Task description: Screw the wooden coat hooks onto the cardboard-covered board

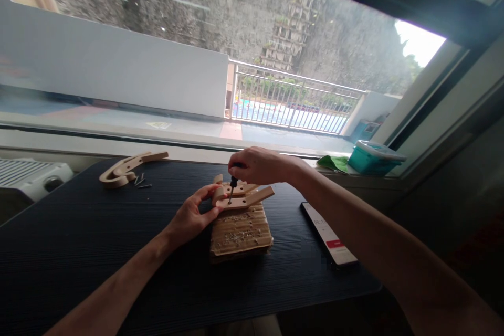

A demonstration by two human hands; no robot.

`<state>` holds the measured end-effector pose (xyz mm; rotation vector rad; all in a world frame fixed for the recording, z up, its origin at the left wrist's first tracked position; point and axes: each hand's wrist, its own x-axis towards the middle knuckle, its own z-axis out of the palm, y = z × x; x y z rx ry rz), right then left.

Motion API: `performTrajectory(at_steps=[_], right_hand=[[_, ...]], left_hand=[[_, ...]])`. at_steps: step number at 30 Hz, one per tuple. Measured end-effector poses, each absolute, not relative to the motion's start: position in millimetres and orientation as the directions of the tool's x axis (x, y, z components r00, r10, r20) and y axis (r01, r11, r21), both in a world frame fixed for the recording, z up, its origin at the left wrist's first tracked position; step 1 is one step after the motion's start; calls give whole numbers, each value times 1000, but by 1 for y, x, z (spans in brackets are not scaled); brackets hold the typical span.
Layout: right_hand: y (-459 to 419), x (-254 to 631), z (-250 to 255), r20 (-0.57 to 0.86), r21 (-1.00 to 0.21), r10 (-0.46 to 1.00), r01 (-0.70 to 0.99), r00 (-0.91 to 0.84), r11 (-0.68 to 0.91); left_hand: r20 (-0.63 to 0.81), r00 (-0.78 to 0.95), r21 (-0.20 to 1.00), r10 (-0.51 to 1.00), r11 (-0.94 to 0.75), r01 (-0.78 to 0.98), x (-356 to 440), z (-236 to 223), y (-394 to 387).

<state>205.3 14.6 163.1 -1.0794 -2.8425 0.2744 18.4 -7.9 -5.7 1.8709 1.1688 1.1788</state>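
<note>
A black-handled screwdriver stands nearly upright in my right hand, its fingers closed round the top of the handle. Its tip meets a hole area near the left end of a pale wooden hook. My left hand grips that hook's left end between thumb and fingers. Just behind it lies another wooden hook, partly hidden by my right hand and the screwdriver. Both hooks rest on the far part of a cardboard block, whose top is pitted with many small holes. Any screw under the tip is too small to make out.
On the dark table, more curved wooden hooks lie at the far left beside several loose screws. A phone lies right of the block. A teal box and a green cloth sit on the windowsill.
</note>
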Motion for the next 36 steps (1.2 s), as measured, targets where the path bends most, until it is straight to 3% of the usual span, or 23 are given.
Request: performTrajectory(at_steps=[4,11,18,28,36], right_hand=[[10,205,162,39,-155,649,637,-760,755],[-2,193,161,59,-80,631,626,-774,776],[-6,185,160,72,-35,604,603,-794,797],[-10,179,159,56,9,590,592,-805,806],[-10,178,159,49,20,600,601,-798,799]], left_hand=[[284,181,911,942,-324,256,27,-4,-11],[358,30,819,933,-330,470,47,-7,-15],[367,-106,815,924,-264,516,58,-9,-14],[391,-168,729,905,-193,656,66,-4,-13],[434,-195,727,880,-214,653,68,-7,-12]])
